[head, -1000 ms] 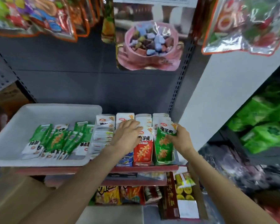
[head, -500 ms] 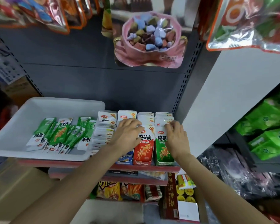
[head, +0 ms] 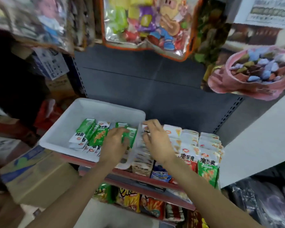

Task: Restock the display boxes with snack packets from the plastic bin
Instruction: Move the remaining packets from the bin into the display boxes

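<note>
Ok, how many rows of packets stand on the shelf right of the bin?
4: first row against the bin under the right hand, then the blue-fronted row, the red-fronted row, and the green-fronted row farthest right. The hand may hide more.

Matt white plastic bin (head: 76,119), glossy foil pkts (head: 98,137), cardboard box (head: 39,176)

White plastic bin (head: 59,134), green-and-white snack packets (head: 89,137), red shelf edge (head: 138,176), dark grey back panel (head: 146,89)

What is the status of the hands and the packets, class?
Left hand on green packets in bin. Right hand over display boxes. Nothing blocking.
</note>
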Demonstrator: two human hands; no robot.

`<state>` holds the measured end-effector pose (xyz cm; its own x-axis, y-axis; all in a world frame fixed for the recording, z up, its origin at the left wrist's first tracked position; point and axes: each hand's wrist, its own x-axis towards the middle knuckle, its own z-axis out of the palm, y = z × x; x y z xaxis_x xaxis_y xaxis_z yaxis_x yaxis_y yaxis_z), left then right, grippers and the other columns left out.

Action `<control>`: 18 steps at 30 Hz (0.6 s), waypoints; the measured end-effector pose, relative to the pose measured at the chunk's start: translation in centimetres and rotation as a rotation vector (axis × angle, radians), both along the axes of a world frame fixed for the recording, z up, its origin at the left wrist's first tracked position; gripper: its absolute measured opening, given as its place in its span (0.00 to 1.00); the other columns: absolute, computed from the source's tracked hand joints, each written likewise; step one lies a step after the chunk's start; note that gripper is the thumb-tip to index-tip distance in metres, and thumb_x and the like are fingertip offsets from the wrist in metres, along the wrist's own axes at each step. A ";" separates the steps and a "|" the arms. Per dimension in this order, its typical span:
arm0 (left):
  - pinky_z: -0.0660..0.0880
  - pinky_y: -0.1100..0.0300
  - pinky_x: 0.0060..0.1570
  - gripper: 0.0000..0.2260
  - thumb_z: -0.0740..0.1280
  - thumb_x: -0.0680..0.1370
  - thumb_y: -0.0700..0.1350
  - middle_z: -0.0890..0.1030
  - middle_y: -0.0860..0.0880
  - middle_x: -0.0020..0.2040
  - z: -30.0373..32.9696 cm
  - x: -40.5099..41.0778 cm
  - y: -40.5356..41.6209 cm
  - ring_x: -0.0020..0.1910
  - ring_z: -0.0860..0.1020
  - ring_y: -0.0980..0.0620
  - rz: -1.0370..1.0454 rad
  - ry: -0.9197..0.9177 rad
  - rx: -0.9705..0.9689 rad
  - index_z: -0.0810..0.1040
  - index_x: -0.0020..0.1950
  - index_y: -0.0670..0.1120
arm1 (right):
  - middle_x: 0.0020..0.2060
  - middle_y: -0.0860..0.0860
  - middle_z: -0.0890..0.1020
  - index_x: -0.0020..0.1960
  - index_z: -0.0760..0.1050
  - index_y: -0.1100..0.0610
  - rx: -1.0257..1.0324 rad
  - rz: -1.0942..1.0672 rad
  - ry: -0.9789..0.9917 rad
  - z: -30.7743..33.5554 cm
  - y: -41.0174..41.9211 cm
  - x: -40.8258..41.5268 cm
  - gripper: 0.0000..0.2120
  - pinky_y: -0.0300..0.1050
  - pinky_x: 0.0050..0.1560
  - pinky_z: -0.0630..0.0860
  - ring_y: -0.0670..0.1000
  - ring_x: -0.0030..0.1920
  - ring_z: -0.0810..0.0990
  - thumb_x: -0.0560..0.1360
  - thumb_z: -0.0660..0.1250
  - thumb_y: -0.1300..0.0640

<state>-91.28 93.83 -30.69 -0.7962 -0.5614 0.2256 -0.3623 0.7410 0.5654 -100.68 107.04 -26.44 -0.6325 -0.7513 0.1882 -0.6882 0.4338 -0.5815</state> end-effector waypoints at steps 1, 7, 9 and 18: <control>0.75 0.53 0.53 0.12 0.67 0.75 0.37 0.79 0.43 0.57 -0.6 0.7 -1.9 0.55 0.76 0.43 0.037 -0.023 0.009 0.79 0.58 0.43 | 0.62 0.55 0.69 0.67 0.68 0.59 0.013 0.031 -0.006 0.0 -1.8 0.7 0.19 0.47 0.57 0.70 0.54 0.58 0.72 0.77 0.58 0.65; 0.74 0.50 0.53 0.15 0.66 0.77 0.47 0.76 0.42 0.58 -3.4 3.4 -12.3 0.57 0.75 0.42 0.185 -0.393 0.056 0.75 0.62 0.44 | 0.69 0.54 0.64 0.70 0.65 0.60 0.418 0.165 0.042 -4.8 -13.3 4.2 0.21 0.50 0.67 0.64 0.56 0.69 0.65 0.77 0.60 0.62; 0.74 0.49 0.55 0.17 0.66 0.76 0.48 0.75 0.42 0.60 -4.0 3.5 -15.1 0.59 0.74 0.41 0.172 -0.551 0.081 0.72 0.63 0.43 | 0.68 0.56 0.66 0.69 0.66 0.60 0.538 0.173 0.000 -6.5 -16.4 4.6 0.21 0.52 0.64 0.68 0.58 0.68 0.66 0.77 0.61 0.62; 0.74 0.53 0.53 0.19 0.69 0.74 0.47 0.76 0.42 0.59 -7.2 3.5 -21.7 0.57 0.76 0.43 0.043 -0.783 0.161 0.73 0.61 0.39 | 0.76 0.49 0.46 0.76 0.51 0.50 0.754 0.223 -0.099 -11.6 -20.4 5.0 0.38 0.54 0.65 0.71 0.57 0.73 0.60 0.73 0.67 0.62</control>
<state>-87.82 72.13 -37.92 -0.6670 -0.5730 -0.4761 -0.7243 0.6485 0.2343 -95.65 86.59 -38.00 -0.4390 -0.7647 -0.4718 -0.7658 0.5931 -0.2486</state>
